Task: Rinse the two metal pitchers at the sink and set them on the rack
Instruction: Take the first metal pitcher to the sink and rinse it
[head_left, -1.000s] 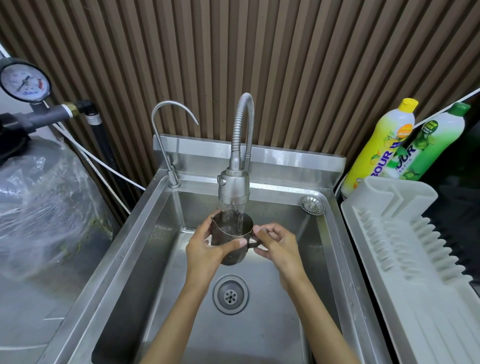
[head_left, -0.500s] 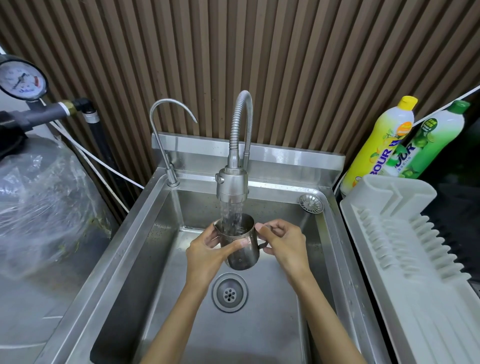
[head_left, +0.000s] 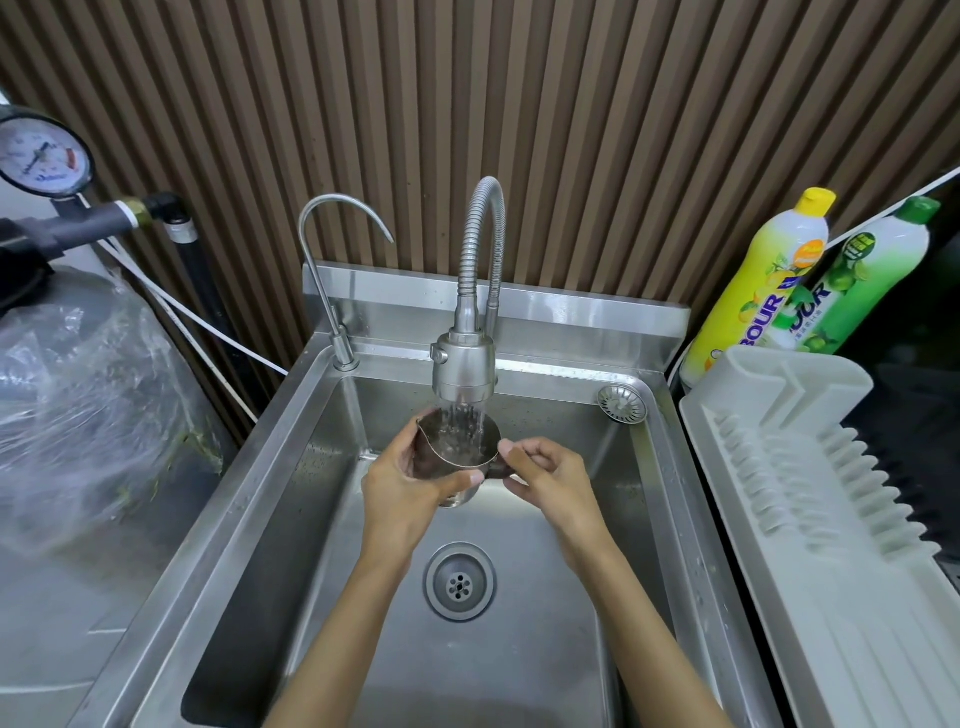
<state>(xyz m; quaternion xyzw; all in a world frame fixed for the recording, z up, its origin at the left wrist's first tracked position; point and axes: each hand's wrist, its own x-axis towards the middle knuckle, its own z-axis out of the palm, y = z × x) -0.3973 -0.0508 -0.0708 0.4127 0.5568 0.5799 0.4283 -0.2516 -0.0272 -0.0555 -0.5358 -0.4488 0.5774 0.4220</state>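
Held small steel pitcher (head_left: 457, 457) under spray head (head_left: 464, 371), left hand (head_left: 402, 480) fingers clamped around body, right hand (head_left: 545, 475) fingers pinching handle; best swirled, then emptied.

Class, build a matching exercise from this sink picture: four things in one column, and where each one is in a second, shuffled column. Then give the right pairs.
Things:
1. metal pitcher
2. dish rack
3. pressure gauge
4. loose strainer

Places:
A. upper left, on the pipe
B. back right corner of the sink's rim
C. under the running spray head
D. right of the sink

Pairs: 1-C, 2-D, 3-A, 4-B
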